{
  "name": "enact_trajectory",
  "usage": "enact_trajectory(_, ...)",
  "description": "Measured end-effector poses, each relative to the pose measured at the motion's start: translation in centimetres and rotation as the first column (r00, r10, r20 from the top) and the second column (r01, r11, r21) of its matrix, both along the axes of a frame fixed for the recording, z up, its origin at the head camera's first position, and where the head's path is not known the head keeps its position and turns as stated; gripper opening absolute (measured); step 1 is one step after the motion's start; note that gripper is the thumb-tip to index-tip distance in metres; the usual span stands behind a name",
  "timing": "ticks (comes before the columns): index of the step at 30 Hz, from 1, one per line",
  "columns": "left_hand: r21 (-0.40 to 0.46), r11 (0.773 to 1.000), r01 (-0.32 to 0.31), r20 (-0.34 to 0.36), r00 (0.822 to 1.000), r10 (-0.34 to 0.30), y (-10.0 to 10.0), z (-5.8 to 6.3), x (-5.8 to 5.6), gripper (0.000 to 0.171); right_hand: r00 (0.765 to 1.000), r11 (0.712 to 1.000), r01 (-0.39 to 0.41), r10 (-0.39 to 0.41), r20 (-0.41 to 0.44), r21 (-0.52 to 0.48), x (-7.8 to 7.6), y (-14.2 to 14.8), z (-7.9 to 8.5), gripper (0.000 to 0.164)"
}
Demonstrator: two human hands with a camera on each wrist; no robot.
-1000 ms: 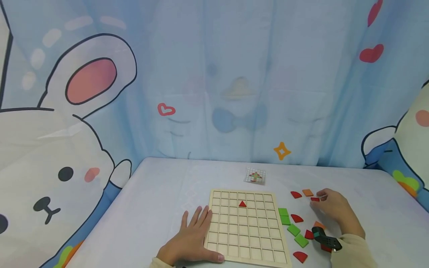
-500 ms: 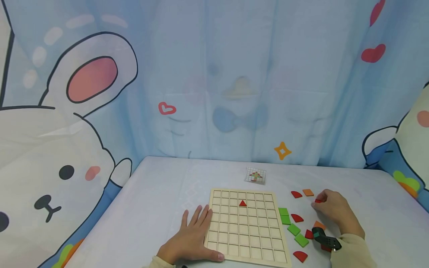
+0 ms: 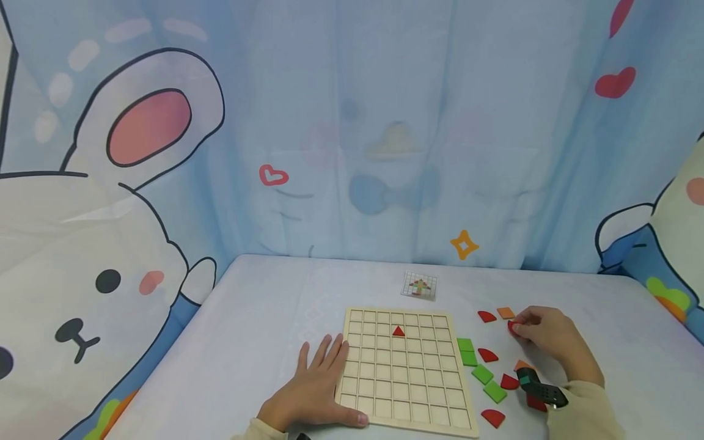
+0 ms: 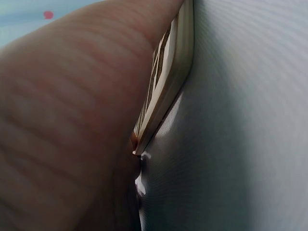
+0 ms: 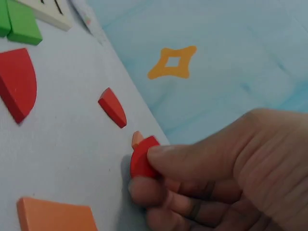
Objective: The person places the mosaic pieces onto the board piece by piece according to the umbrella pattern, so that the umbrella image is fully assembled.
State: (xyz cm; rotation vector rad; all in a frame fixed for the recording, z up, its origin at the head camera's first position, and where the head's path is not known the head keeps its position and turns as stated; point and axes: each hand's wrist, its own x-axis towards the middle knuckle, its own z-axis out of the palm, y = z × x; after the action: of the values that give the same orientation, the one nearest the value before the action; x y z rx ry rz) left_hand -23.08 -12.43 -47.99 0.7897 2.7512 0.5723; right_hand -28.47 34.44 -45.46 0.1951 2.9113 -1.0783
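Note:
My right hand (image 3: 552, 333) pinches a red quarter-circle tile (image 5: 143, 159) between thumb and fingers, over the table at the right. My left hand (image 3: 315, 391) lies with fingers spread along the left edge of a wooden grid board (image 3: 407, 373), its thumb at the front left corner. A red triangle tile (image 3: 398, 331) sits in one cell near the board's far side. In the left wrist view the hand (image 4: 72, 110) covers much of the board's edge (image 4: 183, 57).
Right of the board lie several green square tiles (image 3: 482, 373), red quarter-circle tiles (image 3: 493, 418) and orange tiles (image 3: 505, 313). A pattern card (image 3: 419, 285) lies beyond the board. A printed curtain (image 3: 385, 153) hangs behind the table (image 3: 275, 305).
My right hand has pinched the red tile and turned it up, so that more of its face shows beside the thumb. The left hand has stayed at the board's edge.

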Motion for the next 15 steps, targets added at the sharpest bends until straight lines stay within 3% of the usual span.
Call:
enact_trajectory(5, -0.003, 1.0, 0.0, -0.002, 1.0, 0.0, 0.0, 0.0, 0.0, 0.133, 0.998, 0.977, -0.042, 0.031, -0.053, -0.209, 0.0, -1.3, 0.5, 0.036)
enact_trajectory(10, -0.014, 1.0, 0.0, -0.012, 1.0, 0.0, -0.1, -0.2, -0.1, 0.134, 0.989, 0.897, -0.133, 0.089, -0.122, -0.421, -0.2, -4.0, 1.0, 0.043)
enact_trajectory(15, -0.01, 1.0, -0.002, -0.004, 1.0, 0.002, 0.0, -0.3, -0.3, 0.134, 0.974, 0.825, -0.216, 0.148, -0.169, -0.523, -0.6, -6.9, 1.8, 0.04)
